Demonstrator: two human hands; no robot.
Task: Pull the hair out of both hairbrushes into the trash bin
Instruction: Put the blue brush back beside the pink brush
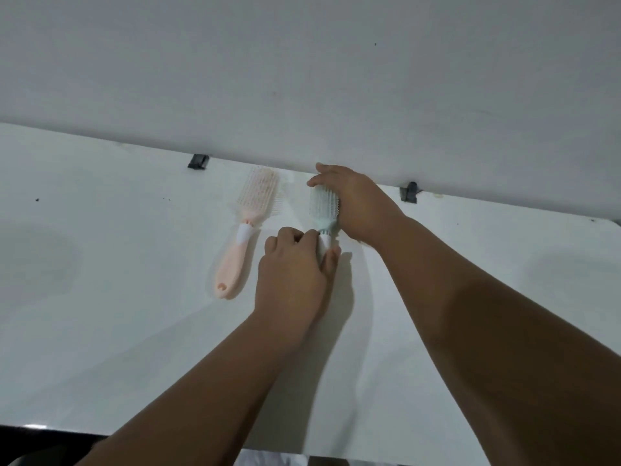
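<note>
Two hairbrushes lie on a white table (117, 297) near the wall. The pink hairbrush (247, 227) lies free on the left, bristles up, with strands of hair in its head. To its right is the pale green hairbrush (322, 210). My left hand (292, 274) grips its white handle. My right hand (353, 203) curls round the right side and far end of its head. No trash bin shows in view.
A white wall (302, 79) rises right behind the table's far edge. Two black clips (198, 162) (408, 192) sit at that edge. The table's near edge runs along the bottom, with dark floor below at the left.
</note>
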